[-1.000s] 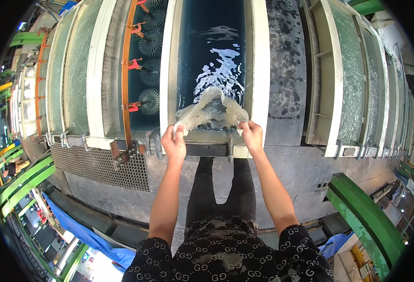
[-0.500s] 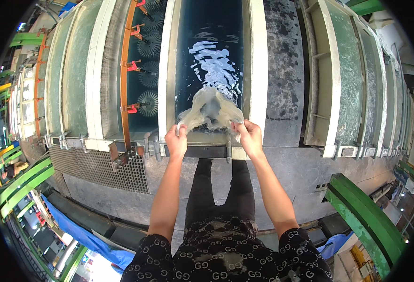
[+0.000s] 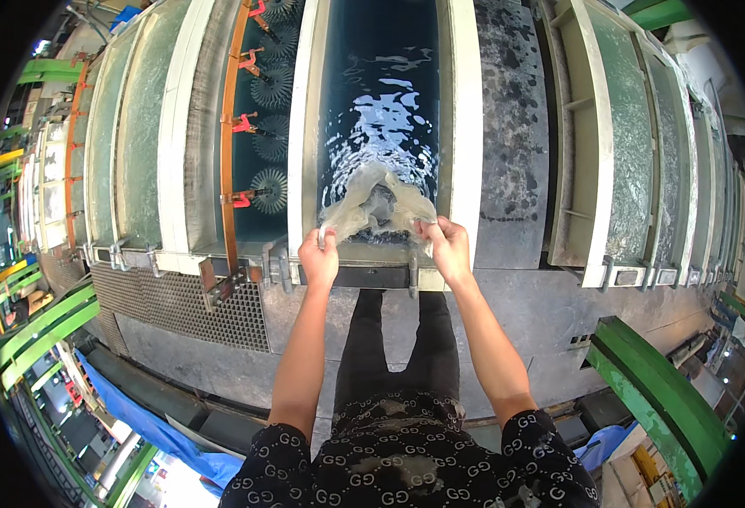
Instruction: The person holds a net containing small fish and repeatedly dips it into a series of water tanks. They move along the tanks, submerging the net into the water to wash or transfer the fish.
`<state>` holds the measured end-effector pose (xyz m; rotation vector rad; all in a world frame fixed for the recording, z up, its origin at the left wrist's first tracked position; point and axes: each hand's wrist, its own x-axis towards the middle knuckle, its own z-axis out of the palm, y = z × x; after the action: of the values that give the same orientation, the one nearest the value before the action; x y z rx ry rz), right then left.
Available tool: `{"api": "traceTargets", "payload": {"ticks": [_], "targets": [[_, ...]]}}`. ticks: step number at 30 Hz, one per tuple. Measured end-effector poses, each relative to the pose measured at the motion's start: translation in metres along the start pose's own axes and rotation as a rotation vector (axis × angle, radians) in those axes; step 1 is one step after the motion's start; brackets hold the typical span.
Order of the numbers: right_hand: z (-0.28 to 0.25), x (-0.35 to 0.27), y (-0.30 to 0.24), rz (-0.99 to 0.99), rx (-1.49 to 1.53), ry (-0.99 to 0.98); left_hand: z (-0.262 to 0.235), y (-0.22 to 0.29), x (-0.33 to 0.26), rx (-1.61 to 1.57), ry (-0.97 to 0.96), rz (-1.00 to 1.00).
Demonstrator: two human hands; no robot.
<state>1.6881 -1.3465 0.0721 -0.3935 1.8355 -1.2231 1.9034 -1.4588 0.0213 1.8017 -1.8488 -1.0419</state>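
A thin, translucent off-white sheet, like a plastic bag or mesh cloth [image 3: 357, 206], hangs open between my two hands at the near end of a long tank [image 3: 467, 127]. Its far part lies in the dark blue water [image 3: 378, 51], and water shows through its middle. My left hand [image 3: 318, 255] pinches one side of it above the tank's near left corner. The other side is gripped by my right hand [image 3: 449, 248], near the right wall. Both hands are closed, knuckles outward, at about rim height.
Left of the tank, round finned discs [image 3: 269, 190] hang in liquid below an orange bar [image 3: 230, 127] with red clamps [image 3: 242, 200]. A stained grey slab [image 3: 512, 127] adjoins the right wall. More tanks of greenish liquid [image 3: 622, 127] stand beyond. Green beams [image 3: 656, 389] rise behind me.
The sheet has shifted slightly and spread a little differently in the water, and ripples around its far edge have grown. Both hands keep their hold, almost unmoved.
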Motion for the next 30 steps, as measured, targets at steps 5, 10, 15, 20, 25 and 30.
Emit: {"api": "traceTargets", "payload": {"ticks": [5, 10, 15, 20, 25, 30], "targets": [[-0.002, 0.004, 0.012, 0.022, -0.056, 0.035, 0.019, -0.024, 0.006, 0.040, -0.007, 0.042], [0.000, 0.024, 0.052, 0.123, -0.218, 0.132, -0.007, 0.030, -0.012, -0.318, -0.024, 0.034], [-0.001, 0.030, 0.048, 0.169, -0.147, 0.146, -0.014, 0.021, -0.016, -0.246, 0.012, 0.049], [0.007, 0.006, -0.005, 0.009, 0.003, 0.045, 0.005, -0.018, -0.006, -0.008, -0.008, -0.014], [0.003, 0.008, 0.006, 0.028, -0.085, 0.050, 0.005, -0.008, 0.000, -0.149, 0.004, 0.022], [0.003, 0.021, 0.040, 0.164, -0.182, 0.142, -0.031, 0.062, -0.013, -0.365, 0.016, 0.053]]}}
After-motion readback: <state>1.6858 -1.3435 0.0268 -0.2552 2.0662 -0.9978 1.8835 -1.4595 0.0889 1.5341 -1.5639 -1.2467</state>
